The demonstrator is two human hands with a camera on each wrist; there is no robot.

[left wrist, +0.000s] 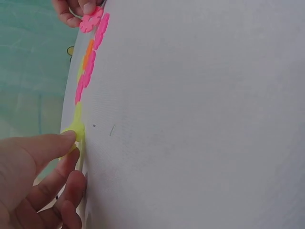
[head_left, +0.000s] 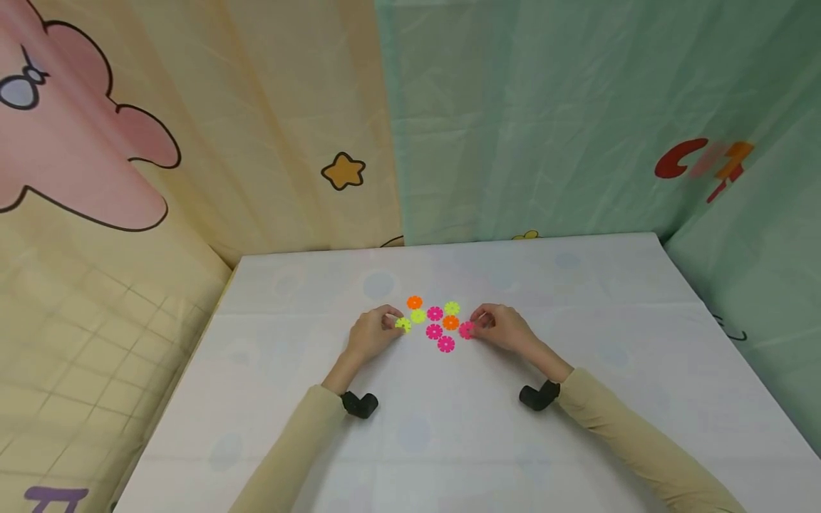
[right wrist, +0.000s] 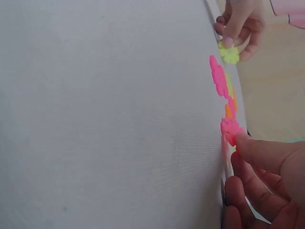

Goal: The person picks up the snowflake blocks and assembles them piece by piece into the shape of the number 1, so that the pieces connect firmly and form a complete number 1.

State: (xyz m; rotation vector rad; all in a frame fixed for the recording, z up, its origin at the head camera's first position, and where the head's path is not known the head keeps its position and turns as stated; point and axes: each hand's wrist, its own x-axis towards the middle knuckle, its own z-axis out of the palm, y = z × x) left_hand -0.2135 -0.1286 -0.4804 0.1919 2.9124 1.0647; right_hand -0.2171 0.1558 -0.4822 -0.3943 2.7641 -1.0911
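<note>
My left hand (head_left: 374, 333) pinches a yellow snowflake disc (head_left: 403, 325) between thumb and fingertips, at the left of a loose group of discs. At the right of the group, my right hand (head_left: 504, 327) pinches a pink snowflake disc (head_left: 467, 330). Between the hands lie an orange disc (head_left: 415, 303), a yellow disc (head_left: 418, 316), another yellow disc (head_left: 452, 308), a second orange disc (head_left: 451, 323) and pink discs (head_left: 434, 331). In the right wrist view, the held pink disc (right wrist: 231, 130) is tilted up, its lower edge partly hidden by the thumb.
A pale cloth with faint dots covers the table (head_left: 417, 442). Behind it hang a yellowish curtain (head_left: 288, 107) and a green curtain (head_left: 545, 121). Each wrist carries a black camera mount, one on the left wrist (head_left: 360, 405) and one on the right (head_left: 539, 396).
</note>
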